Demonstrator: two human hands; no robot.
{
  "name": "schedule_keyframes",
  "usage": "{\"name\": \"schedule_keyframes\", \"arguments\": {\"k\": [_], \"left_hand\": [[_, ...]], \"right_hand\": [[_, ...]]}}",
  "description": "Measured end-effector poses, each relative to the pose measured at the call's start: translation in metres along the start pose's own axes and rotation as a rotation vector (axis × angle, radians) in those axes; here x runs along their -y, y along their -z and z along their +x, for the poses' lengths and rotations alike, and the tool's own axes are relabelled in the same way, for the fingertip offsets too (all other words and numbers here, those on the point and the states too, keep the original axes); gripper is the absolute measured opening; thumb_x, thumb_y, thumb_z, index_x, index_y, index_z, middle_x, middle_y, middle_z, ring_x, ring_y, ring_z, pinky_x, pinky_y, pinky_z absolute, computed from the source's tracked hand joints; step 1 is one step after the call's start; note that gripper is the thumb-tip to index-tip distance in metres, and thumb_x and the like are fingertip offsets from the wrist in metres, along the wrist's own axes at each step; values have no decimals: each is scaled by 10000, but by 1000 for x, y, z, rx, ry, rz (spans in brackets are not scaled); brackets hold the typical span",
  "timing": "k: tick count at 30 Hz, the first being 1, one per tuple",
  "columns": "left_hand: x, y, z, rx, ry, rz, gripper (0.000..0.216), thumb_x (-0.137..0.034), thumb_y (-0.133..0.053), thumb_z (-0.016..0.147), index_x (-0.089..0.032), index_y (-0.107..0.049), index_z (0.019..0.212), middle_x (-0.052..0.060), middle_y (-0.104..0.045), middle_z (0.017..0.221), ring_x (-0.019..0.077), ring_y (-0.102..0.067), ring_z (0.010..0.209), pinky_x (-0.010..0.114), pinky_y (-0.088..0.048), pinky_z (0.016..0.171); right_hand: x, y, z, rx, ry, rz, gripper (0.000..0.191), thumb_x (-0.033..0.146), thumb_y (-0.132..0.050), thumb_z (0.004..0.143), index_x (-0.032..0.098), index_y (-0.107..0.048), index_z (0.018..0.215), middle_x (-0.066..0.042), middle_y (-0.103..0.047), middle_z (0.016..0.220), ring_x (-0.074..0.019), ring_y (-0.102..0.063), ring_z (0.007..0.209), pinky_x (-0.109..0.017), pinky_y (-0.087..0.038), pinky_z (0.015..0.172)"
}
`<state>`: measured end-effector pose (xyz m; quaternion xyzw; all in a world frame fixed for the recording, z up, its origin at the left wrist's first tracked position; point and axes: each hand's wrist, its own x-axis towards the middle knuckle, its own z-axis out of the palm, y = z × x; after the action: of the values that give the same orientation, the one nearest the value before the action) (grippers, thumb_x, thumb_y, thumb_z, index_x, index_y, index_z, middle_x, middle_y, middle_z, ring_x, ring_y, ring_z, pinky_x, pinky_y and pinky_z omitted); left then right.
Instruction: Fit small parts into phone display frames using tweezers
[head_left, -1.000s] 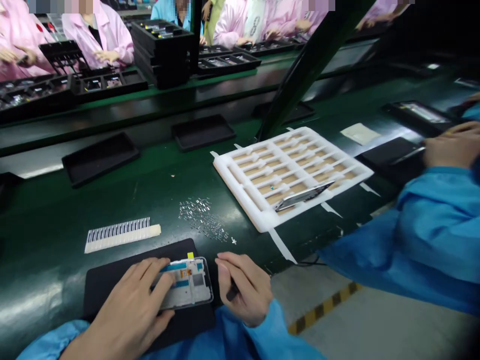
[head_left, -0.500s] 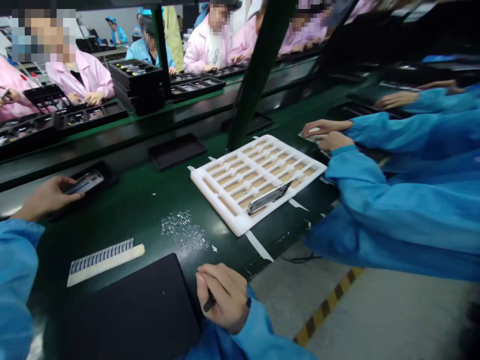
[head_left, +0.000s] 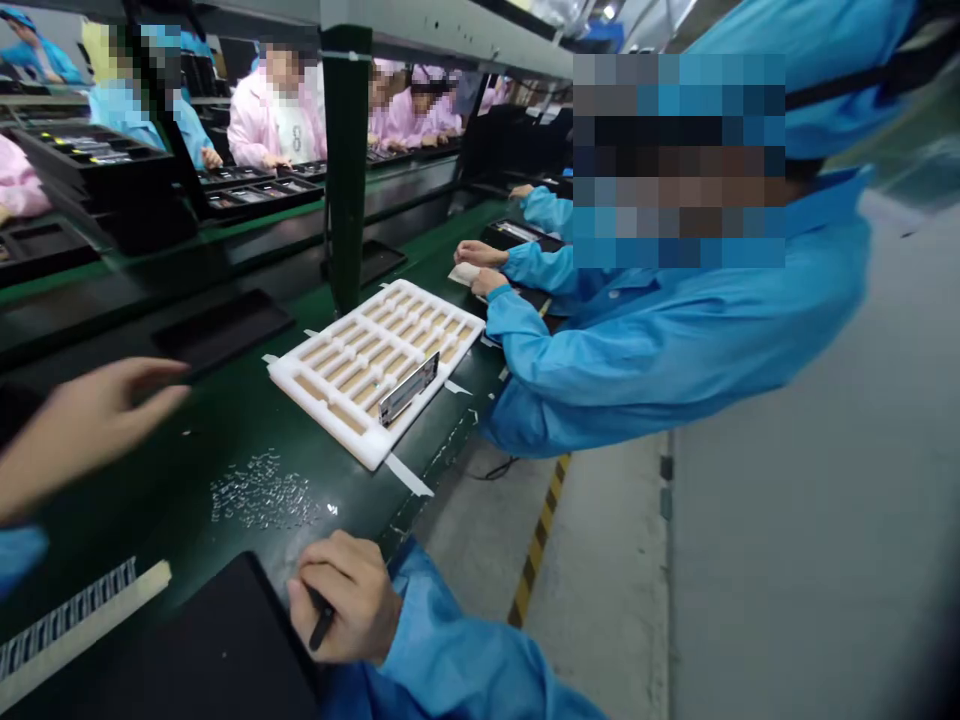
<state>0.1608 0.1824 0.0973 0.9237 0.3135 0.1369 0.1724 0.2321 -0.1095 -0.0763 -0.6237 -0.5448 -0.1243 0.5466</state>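
Note:
My left hand (head_left: 94, 425) is at the left with thumb and fingers apart and nothing between them, above the green bench. My right hand (head_left: 352, 597), at the bench's near edge, is closed round a slim black stick-like tool (head_left: 322, 628); its exact kind is unclear. Beside that hand lies a flat black panel (head_left: 187, 650). Between my hands is a scatter of tiny shiny metal pieces (head_left: 266, 492). A pale strip with a row of dark parts (head_left: 75, 622) lies at lower left. Beyond, a phone-like part (head_left: 409, 390) stands on edge in a white slotted tray (head_left: 371, 445).
A green post (head_left: 347, 170) rises behind the white tray. At right a co-worker in a blue sleeve (head_left: 585, 370) works at the same bench. A shallow black tray (head_left: 223, 328) lies farther back. Stacked black trays (head_left: 105, 185) stand across the line.
The view has swung to the right, so the bench items appear farther left. My left hand has come away from the phone part in the black tray. My right hand keeps the black tool.

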Motion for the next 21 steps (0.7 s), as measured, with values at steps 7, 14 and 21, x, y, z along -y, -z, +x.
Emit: {"name": "schedule_keyframes", "arguments": {"k": [7, 14, 21], "left_hand": [[-200, -133, 21, 206, -342, -79, 414, -291, -687, 1000, -116, -662, 1374, 149, -727, 1349, 279, -684, 1256, 438, -535, 1114], [-217, -179, 47, 159, -282, -26, 286, -375, -679, 1038, -153, -701, 1216, 84, -739, 1200, 224, -726, 1100, 468, -613, 999], [-215, -135, 44, 20, -349, -72, 219, -160, -613, 1030, -177, -770, 1180, 76, -773, 1179, 206, -717, 1137, 395, -574, 1045]], "right_hand": [[-5, 8, 1, -11, -42, 122, 147, 187, -562, 955, 162, -688, 1026, -125, -696, 1001, -208, -696, 917, -321, -638, 785], [-12, 4, -10, 3, -79, 101, 178, 162, -521, 919, 161, -673, 1011, -151, -672, 1016, -256, -694, 961, -369, -651, 837], [-4, 22, 0, -7, -194, 274, 267, 203, -462, 1059, 176, -725, 1097, -142, -709, 1128, -245, -720, 1086, -365, -625, 939]]}}
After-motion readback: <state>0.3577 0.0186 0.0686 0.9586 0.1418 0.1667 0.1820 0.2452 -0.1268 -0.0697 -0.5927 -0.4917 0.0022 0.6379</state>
